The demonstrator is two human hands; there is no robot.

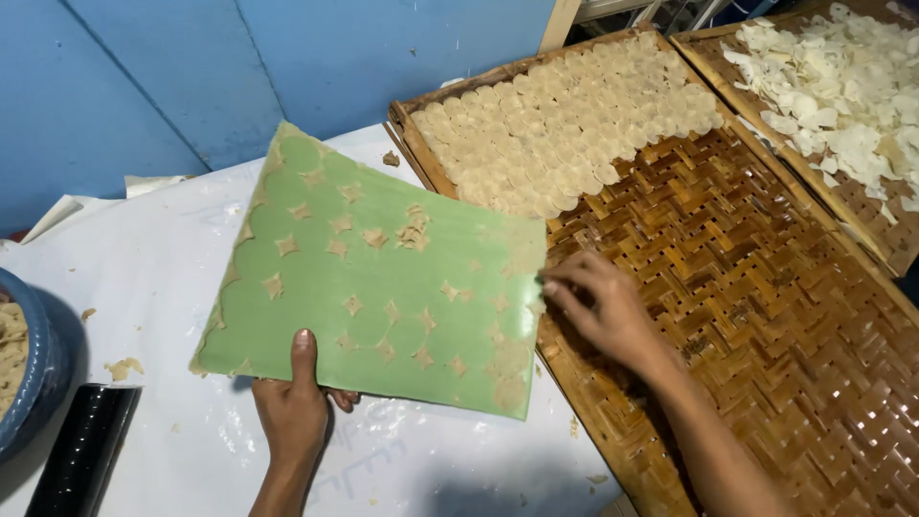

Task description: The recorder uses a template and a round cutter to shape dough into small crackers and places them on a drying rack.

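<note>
Showing star-shaped dough scraps, the green sheet (383,287) tilts between 2 hands.

Two bare forearms, no sleeves anywhere in view. No watch, no bracelet, no ring, no glove. Left hand (292,407): short trimmed thumbnail, slim wrist. Right hand (598,306): knuckles showing, short nails, forearm shown up to near the elbow. Nothing worn on either arm; clothing on the rest of the body out of the camera's view.
</note>
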